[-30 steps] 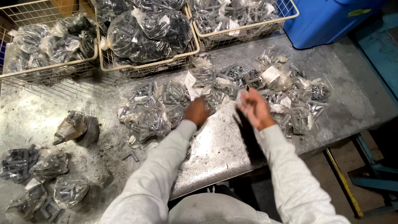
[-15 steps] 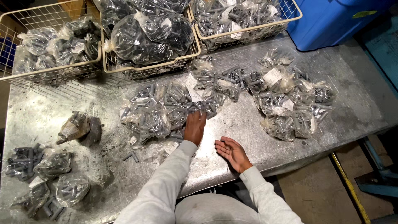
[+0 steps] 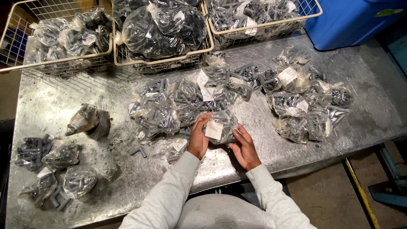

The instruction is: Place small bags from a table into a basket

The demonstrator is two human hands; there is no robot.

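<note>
A person stands at a shiny metal counter (image 3: 63,97) and holds one small clear bag of grey tubes (image 3: 220,126) with both hands; the bag has a white paper tag on it and sits just above the counter, close to the near edge. The left hand (image 3: 198,138) is on the left side of the bag, with its fingers (image 3: 201,121) curled around that side, grasping it; the right hand (image 3: 244,147) is on the right side, with its fingers (image 3: 241,132) spread and pressed against the bag, so both hands hold the same bag.

Right behind the bag lies a big heap of bags (image 3: 178,106) just like it; the heap touches the held bag and crowds the left hand. To the right, a bit apart, lies another heap of bags (image 3: 305,101). A few loose grey tubes (image 3: 137,150) lie on the counter near the left arm.

Far to the left sit a few more bags (image 3: 55,165) near the counter's edge, and one brownish bag (image 3: 82,120) lies alone. At the back stand three wire baskets: the left basket (image 3: 25,65), the middle basket (image 3: 169,61) and the right basket (image 3: 271,27); all are full of bags. A blue bin (image 3: 352,21) stands at the back right corner.
</note>
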